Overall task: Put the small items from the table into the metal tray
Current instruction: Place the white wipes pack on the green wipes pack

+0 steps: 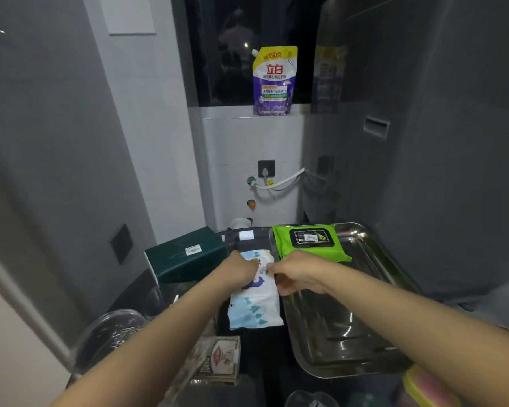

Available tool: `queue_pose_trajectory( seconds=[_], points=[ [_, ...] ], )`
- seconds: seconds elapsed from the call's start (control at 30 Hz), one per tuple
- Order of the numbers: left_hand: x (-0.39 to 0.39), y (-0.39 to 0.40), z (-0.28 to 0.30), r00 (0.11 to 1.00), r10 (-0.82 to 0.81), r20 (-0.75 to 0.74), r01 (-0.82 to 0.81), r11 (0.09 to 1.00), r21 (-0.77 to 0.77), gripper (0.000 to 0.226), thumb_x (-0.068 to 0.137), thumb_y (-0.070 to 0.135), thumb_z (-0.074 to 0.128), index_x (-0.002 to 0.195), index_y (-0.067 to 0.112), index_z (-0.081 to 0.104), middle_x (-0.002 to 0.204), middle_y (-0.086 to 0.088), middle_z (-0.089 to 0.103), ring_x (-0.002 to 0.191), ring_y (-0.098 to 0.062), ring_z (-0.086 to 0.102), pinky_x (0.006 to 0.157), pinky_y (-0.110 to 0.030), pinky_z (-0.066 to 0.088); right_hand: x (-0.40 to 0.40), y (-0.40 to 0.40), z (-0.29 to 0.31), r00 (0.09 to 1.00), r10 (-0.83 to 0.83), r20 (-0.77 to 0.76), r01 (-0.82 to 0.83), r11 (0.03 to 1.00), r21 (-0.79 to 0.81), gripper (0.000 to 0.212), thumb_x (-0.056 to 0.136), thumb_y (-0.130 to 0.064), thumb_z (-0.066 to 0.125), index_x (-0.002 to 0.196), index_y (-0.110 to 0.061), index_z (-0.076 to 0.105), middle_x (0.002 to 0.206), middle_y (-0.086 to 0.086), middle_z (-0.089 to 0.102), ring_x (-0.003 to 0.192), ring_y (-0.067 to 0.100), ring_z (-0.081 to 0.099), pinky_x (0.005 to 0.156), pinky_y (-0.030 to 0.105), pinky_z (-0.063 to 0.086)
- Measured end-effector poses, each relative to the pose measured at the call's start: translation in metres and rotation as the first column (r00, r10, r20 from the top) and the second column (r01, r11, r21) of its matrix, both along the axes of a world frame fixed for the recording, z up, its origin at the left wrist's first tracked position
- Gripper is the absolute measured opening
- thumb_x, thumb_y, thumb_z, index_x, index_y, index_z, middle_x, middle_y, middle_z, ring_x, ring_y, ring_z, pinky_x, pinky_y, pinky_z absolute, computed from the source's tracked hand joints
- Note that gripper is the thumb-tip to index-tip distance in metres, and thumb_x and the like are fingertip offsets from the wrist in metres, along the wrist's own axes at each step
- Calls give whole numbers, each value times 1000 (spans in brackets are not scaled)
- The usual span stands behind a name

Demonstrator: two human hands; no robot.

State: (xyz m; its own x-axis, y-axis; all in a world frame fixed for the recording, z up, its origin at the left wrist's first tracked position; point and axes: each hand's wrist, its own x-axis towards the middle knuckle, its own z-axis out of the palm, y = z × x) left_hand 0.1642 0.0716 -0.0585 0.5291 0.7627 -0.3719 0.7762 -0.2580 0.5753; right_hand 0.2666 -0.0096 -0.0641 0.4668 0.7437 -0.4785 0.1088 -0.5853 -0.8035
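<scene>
A white and blue wipes pack [254, 306] lies on the dark table, just left of the metal tray [344, 342]. My left hand [241, 270] grips the pack's far half from the left. My right hand [297, 273] pinches the pack's right edge, reaching over the tray's left rim. A green wipes pack [309, 243] lies in the far end of the tray. A dark green box [185, 255] stands on the table to the left. A small printed box [221, 359] lies near the front.
A glass bowl [112, 333] sits at the front left. A purple and yellow detergent pouch [274, 80] stands on the window ledge. A tall grey appliance [423, 142] fills the right side. A yellow-green container [423, 389] shows at the bottom right.
</scene>
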Motion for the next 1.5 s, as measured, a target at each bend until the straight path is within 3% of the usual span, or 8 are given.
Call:
queue_pose_trajectory(
  seconds=[0.17, 0.3, 0.53, 0.83, 1.0, 1.23, 1.37, 1.5],
  points=[
    [7, -9, 3, 987, 137, 82, -121, 978, -169, 61, 92, 19, 45, 146, 7, 19, 104, -13, 62, 83, -18, 55, 68, -27, 43, -4, 5, 1, 995, -48, -83, 49, 999, 10, 27, 94, -19, 52, 110, 1, 57, 96, 17, 67, 83, 29, 65, 83, 38, 56],
    [6, -12, 8, 979, 158, 127, -137, 978, -160, 60, 88, 5, 43, 145, 7, 23, 66, -3, 45, 61, -11, 41, 52, -23, 32, -8, 1, -1, 982, -94, -166, 106, 992, 64, 20, 95, -17, 48, 107, -3, 57, 80, 12, 67, 67, 23, 64, 67, 33, 57],
    [18, -11, 38, 927, 124, 353, -78, 987, -142, 61, 87, 4, 47, 144, 11, 28, 107, -9, 56, 80, -18, 49, 60, -24, 38, 11, -12, 30, 946, -139, -293, 227, 929, 292, 21, 95, -19, 50, 104, -3, 61, 82, 11, 69, 72, 21, 66, 75, 33, 56],
    [98, -4, 51, 824, -168, 542, 217, 976, -27, 36, 89, 11, 59, 123, 19, 54, 102, -1, 67, 86, -17, 65, 74, -29, 55, 75, -46, 43, 867, -210, -452, 437, 757, 486, 31, 97, -15, 47, 118, 3, 59, 105, 20, 69, 84, 22, 71, 72, 27, 60],
    [147, 7, 52, 812, -408, 417, 403, 909, 105, 33, 90, 12, 58, 122, 19, 57, 97, -3, 65, 73, -10, 58, 63, -19, 47, 93, -44, 33, 793, -270, -546, 559, 678, 477, 33, 98, -9, 41, 125, 8, 47, 104, 24, 62, 82, 26, 64, 80, 36, 53],
    [165, 22, 11, 837, -432, 337, 405, 902, 151, 47, 88, 24, 62, 133, 15, 53, 136, 0, 55, 121, -14, 53, 93, -12, 36, 127, -42, 8, 835, -542, 95, 485, 806, 339, 19, 89, -26, 58, 76, -12, 60, 79, 7, 61, 67, 20, 59, 62, 30, 50],
    [155, 26, -12, 919, -227, 321, 177, 968, 177, 59, 80, 51, 64, 129, 21, 52, 128, -6, 56, 121, -24, 51, 102, -32, 40, 152, -32, -5, 726, -604, 329, 512, 794, 328, 42, 80, -38, 66, 114, -15, 58, 126, 13, 48, 116, 29, 51, 100, 34, 42],
    [138, 17, -28, 903, 46, 427, -56, 998, 10, 85, 77, 54, 65, 143, 12, 30, 147, -15, 29, 135, -30, 33, 112, -41, 32, 158, -24, -8, 723, -465, 511, 436, 881, 186, 53, 83, -48, 57, 130, -23, 51, 137, 13, 37, 129, 33, 32, 105, 36, 31]
  ],
)
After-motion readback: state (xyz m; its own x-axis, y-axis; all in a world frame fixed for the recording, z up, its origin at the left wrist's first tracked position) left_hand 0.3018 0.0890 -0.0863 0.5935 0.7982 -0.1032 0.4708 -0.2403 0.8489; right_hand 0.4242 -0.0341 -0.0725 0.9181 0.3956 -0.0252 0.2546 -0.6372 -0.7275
